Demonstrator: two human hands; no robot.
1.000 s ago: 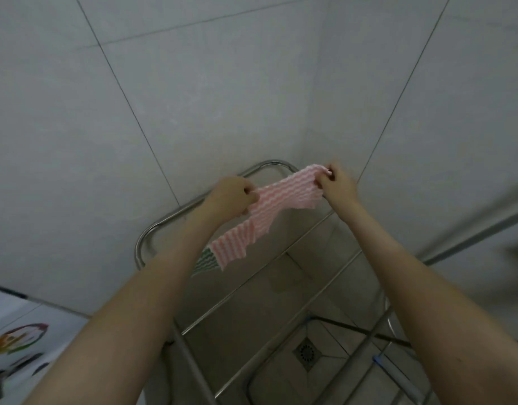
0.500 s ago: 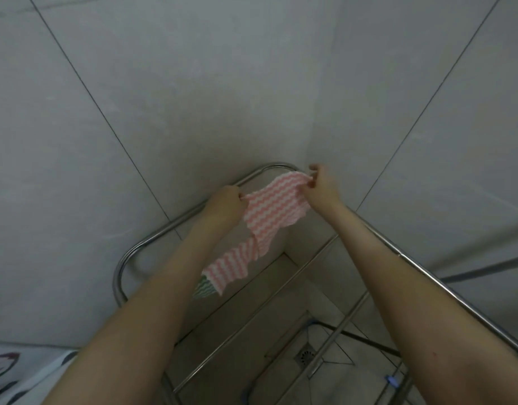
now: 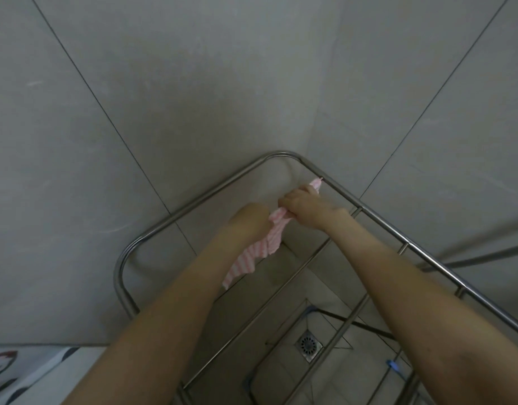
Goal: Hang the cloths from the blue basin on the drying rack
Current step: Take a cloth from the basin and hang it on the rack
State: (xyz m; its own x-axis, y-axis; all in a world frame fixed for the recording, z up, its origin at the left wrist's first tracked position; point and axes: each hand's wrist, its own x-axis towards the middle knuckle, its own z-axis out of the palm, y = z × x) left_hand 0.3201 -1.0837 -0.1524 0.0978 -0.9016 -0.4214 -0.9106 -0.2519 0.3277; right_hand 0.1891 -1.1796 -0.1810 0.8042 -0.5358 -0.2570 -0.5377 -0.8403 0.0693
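A pink-and-white striped cloth (image 3: pixel 259 251) is held between both hands above the steel drying rack (image 3: pixel 193 207). My left hand (image 3: pixel 247 219) grips its left part, and most of the cloth hangs down below that hand inside the rack's frame. My right hand (image 3: pixel 304 204) grips the right end, whose corner sticks out by the rack's far right rail. The two hands are close together near the rack's far corner. The blue basin is out of view.
The rack stands in a corner of grey tiled walls. Its inner rails (image 3: pixel 281 293) run below my arms. A floor drain (image 3: pixel 308 344) shows on the tiled floor beneath. A patterned surface (image 3: pixel 15 369) lies at the bottom left.
Both hands have come closer together and lower, toward the rack's far corner. The cloth, earlier stretched flat between them, now bunches and hangs down more.
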